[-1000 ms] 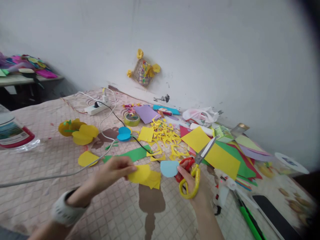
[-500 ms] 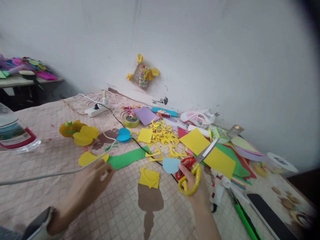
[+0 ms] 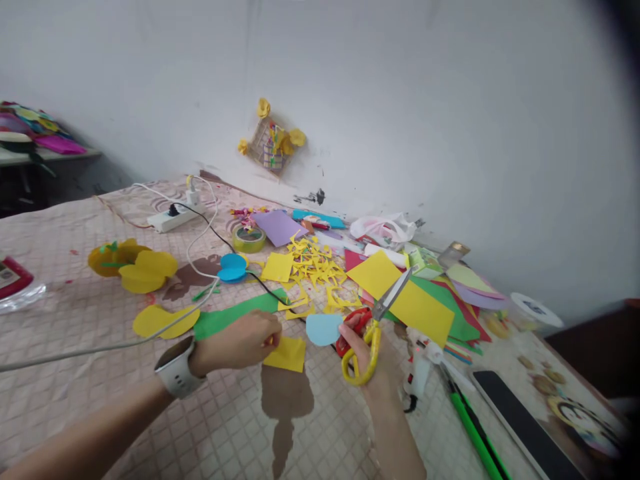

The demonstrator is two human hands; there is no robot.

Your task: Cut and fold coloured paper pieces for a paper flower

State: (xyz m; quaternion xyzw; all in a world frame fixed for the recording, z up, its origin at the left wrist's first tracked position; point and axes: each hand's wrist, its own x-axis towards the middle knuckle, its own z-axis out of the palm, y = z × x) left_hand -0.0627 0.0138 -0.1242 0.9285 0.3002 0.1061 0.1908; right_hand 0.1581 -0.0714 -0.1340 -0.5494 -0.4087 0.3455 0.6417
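My right hand point(image 3: 363, 347) grips scissors point(image 3: 373, 333) with one red and one yellow handle loop, blades pointing up and away. The same hand pinches a light blue paper piece point(image 3: 323, 329) with a rounded lower edge between thumb and finger. My left hand point(image 3: 255, 339), wearing a watch point(image 3: 181, 370) on its wrist, is closed over the upper left of a yellow paper square point(image 3: 290, 355). A bit of yellow paper scrap point(image 3: 271, 340) shows at its fingertips, mostly hidden. Beneath and behind that hand lies a green paper strip point(image 3: 220, 320).
Yellow paper offcuts point(image 3: 315, 263) lie mid-table beside a tape roll point(image 3: 249, 239) and a blue folded-paper shape point(image 3: 233, 267). A white cable point(image 3: 125, 347) crosses the left side. At right are a glue gun point(image 3: 419, 370), a green-handled tool point(image 3: 473, 427) and coloured sheets point(image 3: 405, 297).
My left hand has moved right, from the green strip's left end to the yellow square, and its fingers have closed there. The view has turned slightly right; the right hand keeps its hold.
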